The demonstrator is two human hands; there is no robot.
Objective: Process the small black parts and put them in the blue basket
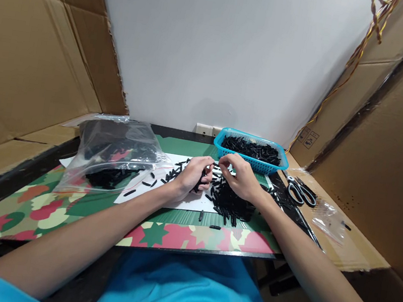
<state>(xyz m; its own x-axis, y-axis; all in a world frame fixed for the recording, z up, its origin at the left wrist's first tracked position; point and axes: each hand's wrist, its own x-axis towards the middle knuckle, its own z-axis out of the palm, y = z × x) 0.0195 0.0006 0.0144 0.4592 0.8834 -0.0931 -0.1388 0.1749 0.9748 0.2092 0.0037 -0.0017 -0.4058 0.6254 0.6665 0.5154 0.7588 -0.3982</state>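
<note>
Small, narrow black pieces, their exact kind too small to make out, lie in a dense pile (233, 206) on a white sheet (193, 204), and others are scattered to the left. Over the sheet, my left hand (190, 176) is closed around several of these black pieces, which show between the fingers and palm. Just to its right, above the pile, my right hand (240, 177) has its fingers curled together in a pinch, thumb side toward the left fingertips. Whatever sits in that pinch is hidden.
Behind my right hand stands a blue plastic basket (284, 164) full of black pieces. A clear zip bag (115, 140) with more pieces lies left. Scissors (300, 193) and a small clear bag (328, 225) rest on cardboard at right. Cardboard walls flank the table.
</note>
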